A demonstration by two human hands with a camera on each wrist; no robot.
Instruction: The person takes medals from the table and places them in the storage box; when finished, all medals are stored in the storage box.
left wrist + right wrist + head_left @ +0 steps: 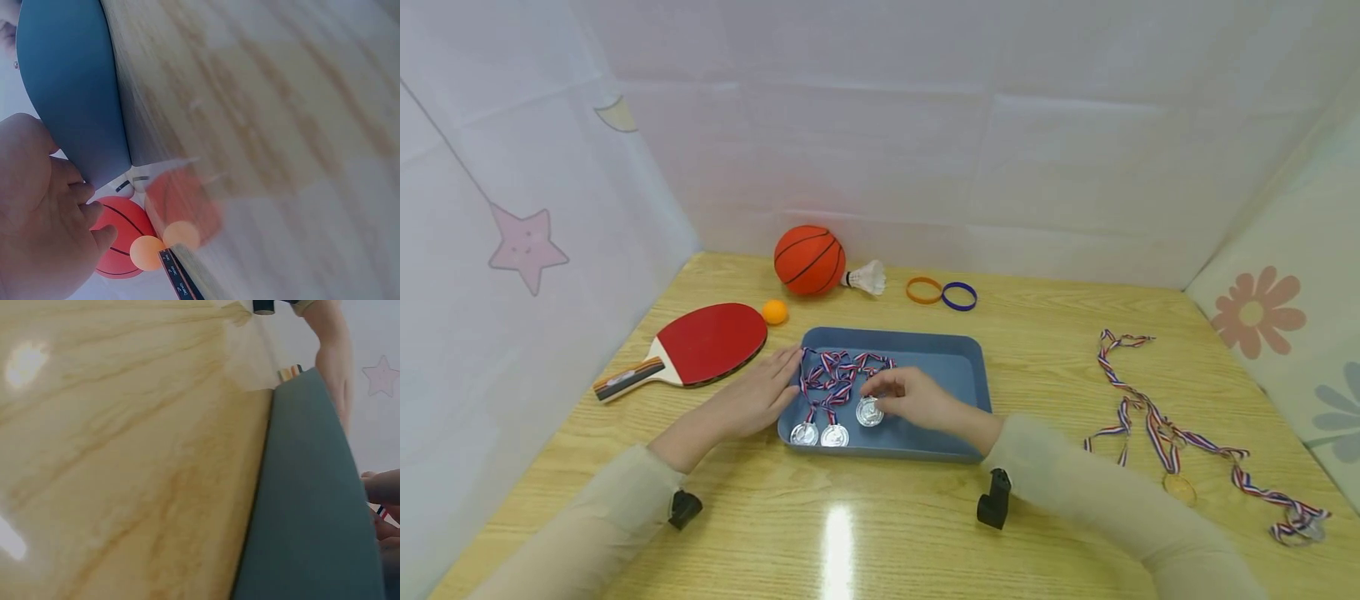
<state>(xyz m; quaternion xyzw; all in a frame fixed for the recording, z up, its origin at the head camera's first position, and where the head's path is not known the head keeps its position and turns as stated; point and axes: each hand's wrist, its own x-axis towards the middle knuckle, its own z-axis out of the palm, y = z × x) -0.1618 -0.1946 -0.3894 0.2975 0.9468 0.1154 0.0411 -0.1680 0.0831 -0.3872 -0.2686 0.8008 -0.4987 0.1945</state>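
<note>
A blue-grey tray (925,454) lies on the table with silver medals on striped red, white and blue ribbons in its left part. Two silver medals (819,435) sit side by side at its front left corner, their ribbons (831,379) bunched behind them. My left hand (763,392) rests against the tray's left wall, fingers extended along the rim; the left wrist view shows this hand (50,219) beside the wall. Over the tray, my right hand (913,398) pinches a third silver medal (869,412) at its edge and ribbon with curled fingers. The tray wall (306,487) hides most of that hand in the right wrist view.
Left of the tray lie a red table tennis paddle (711,342) and an orange ball (774,312). Behind stand a small basketball (809,260), a shuttlecock (868,277), and orange (923,290) and blue wristbands (959,297). To the right lie tangled ribbons (1198,439) with a gold medal (1179,489) and a silver medal (1306,527).
</note>
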